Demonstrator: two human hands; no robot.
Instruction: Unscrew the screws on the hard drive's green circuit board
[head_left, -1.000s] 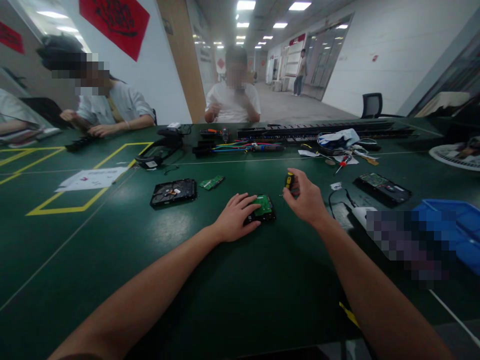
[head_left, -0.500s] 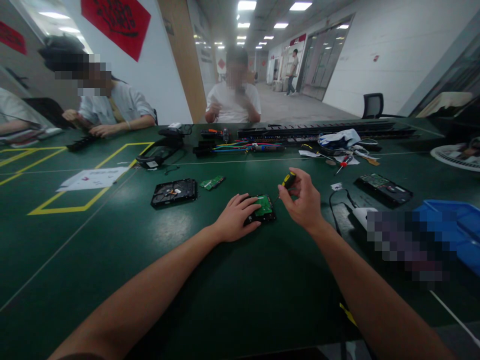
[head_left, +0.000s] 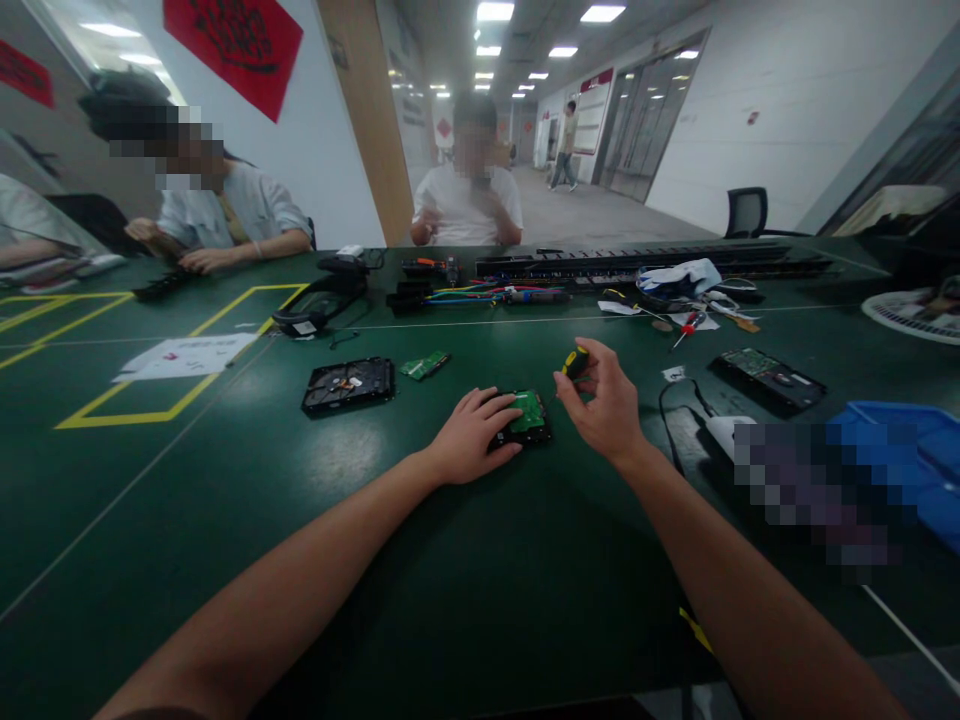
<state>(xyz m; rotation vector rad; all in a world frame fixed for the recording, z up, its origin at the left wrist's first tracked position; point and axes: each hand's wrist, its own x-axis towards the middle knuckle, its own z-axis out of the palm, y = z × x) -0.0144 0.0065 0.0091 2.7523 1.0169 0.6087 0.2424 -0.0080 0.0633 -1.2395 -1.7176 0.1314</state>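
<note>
The screwdriver handle (head_left: 576,362) looks plastic, the tabletop (head_left: 345,465) smooth and glossy.

Screwdriver (head_left: 575,363) in right hand (head_left: 606,402) tilted more, nearer hard drive (head_left: 531,414); distant person (head_left: 567,146) farther left.

Three hard drives: one drive (head_left: 531,412) under the left fingers (head_left: 501,401), another drive (head_left: 337,398) leftward, a third drive (head_left: 769,381) right of the right fingers (head_left: 598,352). Two screwdrivers: yellow screwdriver (head_left: 576,362) in those fingers, red screwdriver (head_left: 689,325) beyond. One loose circuit board (head_left: 426,365) left of the left fingers.
</note>
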